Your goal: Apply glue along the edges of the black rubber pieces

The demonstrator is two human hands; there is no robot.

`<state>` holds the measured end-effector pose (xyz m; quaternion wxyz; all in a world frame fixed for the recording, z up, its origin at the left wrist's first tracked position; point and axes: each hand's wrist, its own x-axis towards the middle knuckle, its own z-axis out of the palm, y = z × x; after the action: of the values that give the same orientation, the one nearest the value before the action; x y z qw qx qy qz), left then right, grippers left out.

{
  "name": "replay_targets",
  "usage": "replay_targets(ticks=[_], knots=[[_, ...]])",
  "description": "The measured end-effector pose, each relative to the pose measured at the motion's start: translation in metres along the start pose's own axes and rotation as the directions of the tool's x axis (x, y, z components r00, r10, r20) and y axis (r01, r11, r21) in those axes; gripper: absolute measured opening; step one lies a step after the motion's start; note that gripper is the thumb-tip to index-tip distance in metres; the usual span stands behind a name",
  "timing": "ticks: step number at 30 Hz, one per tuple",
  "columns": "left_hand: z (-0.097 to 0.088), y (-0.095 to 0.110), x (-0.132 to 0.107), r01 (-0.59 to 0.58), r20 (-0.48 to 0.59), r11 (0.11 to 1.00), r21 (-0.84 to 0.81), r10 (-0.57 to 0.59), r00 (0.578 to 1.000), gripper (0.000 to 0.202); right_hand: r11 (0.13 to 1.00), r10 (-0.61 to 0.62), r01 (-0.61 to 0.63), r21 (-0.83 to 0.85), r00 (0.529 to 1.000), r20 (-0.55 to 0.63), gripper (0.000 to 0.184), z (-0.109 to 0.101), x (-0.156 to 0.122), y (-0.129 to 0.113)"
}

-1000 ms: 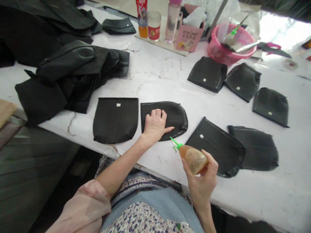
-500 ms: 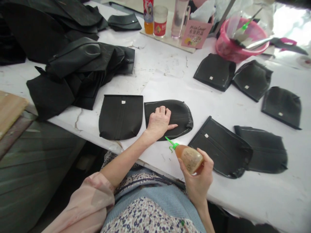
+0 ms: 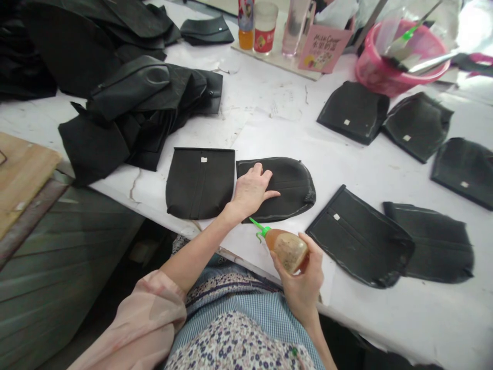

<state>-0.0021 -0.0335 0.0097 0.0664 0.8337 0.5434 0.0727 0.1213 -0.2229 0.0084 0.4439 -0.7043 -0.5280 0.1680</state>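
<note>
My left hand [image 3: 252,191] rests on a black leather-like panel [image 3: 295,180] with a rounded end, thumb stretched out and fingers slightly bent, pressing it to the table. A glossy line runs along the panel's curved edge. In my right hand [image 3: 302,282] is a squeeze bottle [image 3: 287,249] of amber liquid, probably glue, tilted with its green nozzle [image 3: 259,224] pointing left. The nozzle tip is at the panel's near edge, close to its left corner; whether it touches I cannot tell. Just left lies a similar black panel [image 3: 185,185] with a small white tag.
More black panels [image 3: 362,239] lie to the right, some overlapping, others farther back [image 3: 352,113]. A heap of black pieces [image 3: 134,103] covers the left back. Behind stand a pink basket [image 3: 404,77] with tools, a cup [image 3: 265,31] and a pink card [image 3: 323,49].
My right hand has carried the bottle left, its nozzle tip moving along the panel's near edge toward the left corner. My left hand stays on the panel. The view has shifted slightly.
</note>
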Motion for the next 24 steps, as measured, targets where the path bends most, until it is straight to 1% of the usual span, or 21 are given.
replay_targets(ticks=[3,5,7,8,10,12,13,15,16,17,18,20,22,24], knots=[[0.001,-0.001,0.0,-0.007,-0.011,1.0,-0.018,0.007,1.0,0.052,0.999,0.003,-0.004,0.032,1.0,0.022,0.06,0.003,0.0,-0.001],[0.002,-0.003,0.0,-0.011,-0.013,0.999,-0.037,0.011,1.0,0.052,0.997,0.047,-0.049,0.062,0.998,0.034,0.061,0.004,0.0,-0.001],[0.002,-0.006,0.0,-0.014,-0.013,0.998,-0.062,0.013,1.0,0.051,0.979,0.165,-0.171,0.11,0.984,0.064,0.062,0.003,0.001,-0.001],[0.002,-0.008,0.001,-0.015,-0.011,0.997,-0.076,0.014,1.0,0.051,0.955,0.244,-0.256,0.149,0.965,0.093,0.062,0.001,0.002,-0.001],[0.002,-0.012,0.002,-0.016,-0.005,0.994,-0.107,0.016,1.0,0.049,0.866,0.398,-0.425,0.263,0.905,0.154,0.062,-0.003,0.005,-0.001],[0.001,-0.014,0.003,-0.014,0.003,0.99,-0.141,0.015,1.0,0.048,0.731,0.505,-0.536,0.422,0.841,0.194,0.06,-0.011,0.01,0.001],[0.0,-0.014,0.002,-0.011,0.008,0.988,-0.154,0.012,1.0,0.048,0.651,0.544,-0.561,0.511,0.815,0.201,0.057,-0.015,0.013,0.003],[-0.001,-0.012,0.002,0.007,0.017,0.988,-0.155,-0.004,1.0,0.048,0.485,0.594,-0.573,0.661,0.77,0.232,0.049,-0.023,0.02,0.01],[-0.001,-0.009,0.001,0.019,0.021,0.99,-0.143,-0.017,1.0,0.048,0.432,0.616,-0.557,0.71,0.757,0.219,0.047,-0.027,0.024,0.013],[0.0,-0.005,0.001,0.04,0.02,0.991,-0.128,-0.038,0.999,0.048,0.401,0.63,-0.528,0.748,0.752,0.192,0.048,-0.03,0.029,0.017],[0.0,-0.001,0.002,0.064,0.019,0.991,-0.122,-0.062,0.998,0.048,0.395,0.633,-0.495,0.774,0.757,0.161,0.051,-0.033,0.034,0.019],[0.002,0.009,0.005,0.136,0.006,0.981,-0.137,-0.136,0.991,0.048,0.41,0.607,-0.459,0.788,0.782,0.14,0.063,-0.036,0.044,0.022],[0.003,0.017,0.009,0.204,-0.003,0.963,-0.178,-0.208,0.978,0.047,0.43,0.568,-0.442,0.787,0.81,0.145,0.072,-0.036,0.053,0.019],[0.002,0.021,0.013,0.218,0.01,0.949,-0.227,-0.221,0.975,0.045,0.434,0.542,-0.439,0.787,0.825,0.161,0.074,-0.034,0.062,0.013]])
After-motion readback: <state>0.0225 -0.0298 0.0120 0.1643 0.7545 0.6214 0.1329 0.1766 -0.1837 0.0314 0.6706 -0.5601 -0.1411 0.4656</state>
